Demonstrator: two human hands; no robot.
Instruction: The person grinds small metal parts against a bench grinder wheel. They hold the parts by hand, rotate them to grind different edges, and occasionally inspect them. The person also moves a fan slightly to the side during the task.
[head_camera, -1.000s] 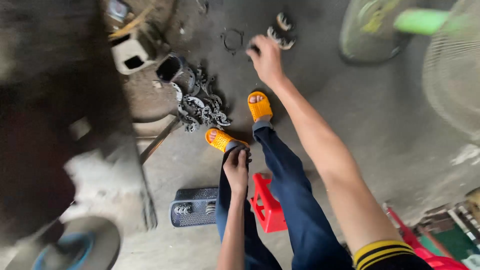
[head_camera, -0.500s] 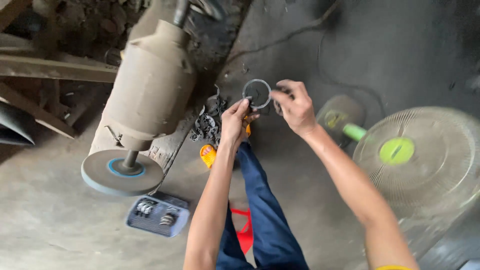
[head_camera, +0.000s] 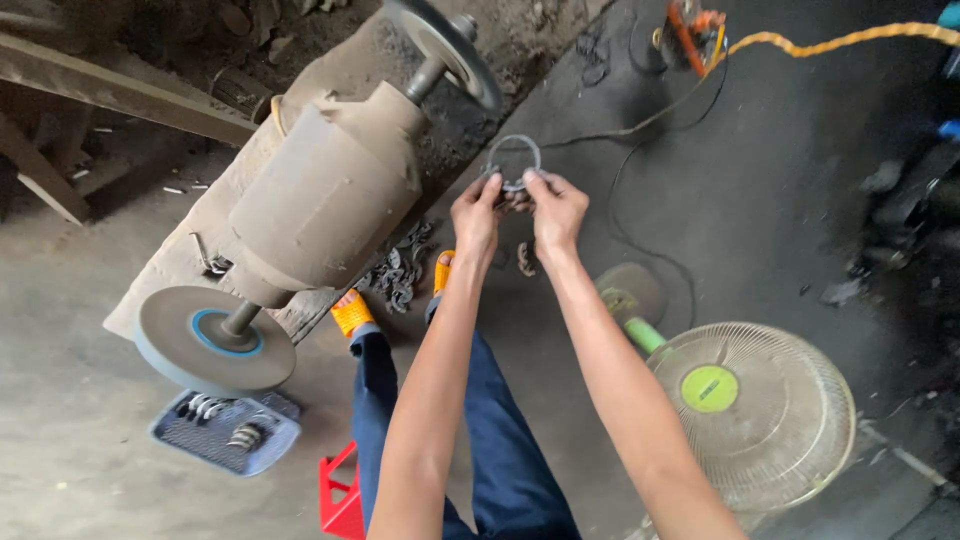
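Note:
A thin grey metal ring (head_camera: 513, 160) is held up in front of me by both hands. My left hand (head_camera: 476, 212) pinches its lower left edge, and my right hand (head_camera: 556, 208) pinches its lower right edge. The ring hangs close to the right wheel (head_camera: 447, 47) of a large dusty double-ended grinder (head_camera: 325, 195). The grinder's left grey wheel (head_camera: 212, 339) faces me. Below are my blue trousers and orange sandals (head_camera: 350, 312).
A heap of metal parts (head_camera: 400, 275) lies on the floor by my feet. A blue tray (head_camera: 225, 431) with metal rings sits under the left wheel. A red stool (head_camera: 340, 495) is below me. A floor fan (head_camera: 755, 408) lies at right, cables beyond.
My right hand picked the ring off the floor, my left hand joined it, and both raised the ring. The view swung so that the grinder is ahead.

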